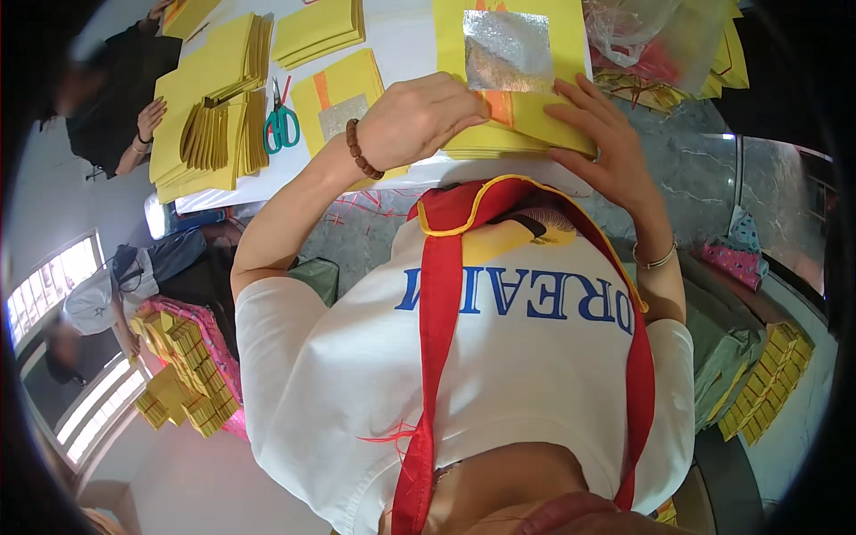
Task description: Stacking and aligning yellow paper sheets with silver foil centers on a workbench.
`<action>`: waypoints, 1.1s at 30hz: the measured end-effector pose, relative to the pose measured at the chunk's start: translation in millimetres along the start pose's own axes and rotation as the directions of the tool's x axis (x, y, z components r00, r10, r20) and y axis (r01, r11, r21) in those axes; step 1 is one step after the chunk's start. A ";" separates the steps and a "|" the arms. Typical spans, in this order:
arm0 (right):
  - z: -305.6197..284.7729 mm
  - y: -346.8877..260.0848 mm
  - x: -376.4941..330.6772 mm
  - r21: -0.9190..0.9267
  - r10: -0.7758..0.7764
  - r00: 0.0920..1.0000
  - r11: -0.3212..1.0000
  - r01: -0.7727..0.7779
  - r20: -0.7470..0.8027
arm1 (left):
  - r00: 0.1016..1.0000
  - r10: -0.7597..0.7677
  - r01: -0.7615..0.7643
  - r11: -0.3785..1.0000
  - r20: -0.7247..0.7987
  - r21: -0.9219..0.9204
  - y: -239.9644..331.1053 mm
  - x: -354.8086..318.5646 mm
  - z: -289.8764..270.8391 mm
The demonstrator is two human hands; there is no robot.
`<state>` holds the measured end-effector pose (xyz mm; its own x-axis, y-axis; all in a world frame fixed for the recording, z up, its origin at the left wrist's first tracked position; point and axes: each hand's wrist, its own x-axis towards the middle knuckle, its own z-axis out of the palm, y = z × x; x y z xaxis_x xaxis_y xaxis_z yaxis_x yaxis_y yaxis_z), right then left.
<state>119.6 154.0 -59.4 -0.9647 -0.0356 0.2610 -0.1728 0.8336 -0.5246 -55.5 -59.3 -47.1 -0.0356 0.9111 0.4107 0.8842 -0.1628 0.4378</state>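
Yellow paper sheet [535,120] half folded on a stack of yellow sheets [499,141] at the near edge of the white table [401,45]. Left hand [423,116] curled down on the fold, right hand [602,143] spread flat on the sheet, hands just apart. Green-handled scissors [281,125] lying further left, beside folded yellow bundles [214,134]. Another person's hand [150,120] at the far left edge.

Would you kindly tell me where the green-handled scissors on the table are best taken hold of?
Take the scissors by the green handle loops, coming from the person's side of the table. They lie flat on the white table with the loops nearest that edge and the closed blades pointing away, so the loops seem the safest part to hold.
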 end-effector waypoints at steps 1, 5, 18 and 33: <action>0.1 0.0 -0.1 0.000 0.000 1.000 1.000 0.000 -0.001 | 1.000 0.000 0.000 1.000 0.000 0.000 -0.3 -0.7 0.8; -0.7 0.6 -0.7 0.064 0.015 1.000 0.998 -0.015 -0.001 | 1.000 0.003 -0.003 1.000 -0.014 -0.029 -1.8 -2.0 0.8; -0.5 12.4 1.3 0.374 0.186 0.982 0.909 -0.183 0.028 | 0.975 -0.188 0.215 0.929 0.119 -0.301 -6.4 -0.1 -6.2; 0.7 10.7 3.3 0.380 0.239 0.971 0.897 -0.225 0.010 | 1.000 0.027 -0.029 0.995 0.014 0.098 15.8 0.9 1.6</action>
<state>114.4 162.4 -64.7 -0.9799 0.1592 0.1201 -0.0138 0.5469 -0.8371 -40.8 -60.4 -41.1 -0.0050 0.9113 0.4117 0.9262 -0.1510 0.3455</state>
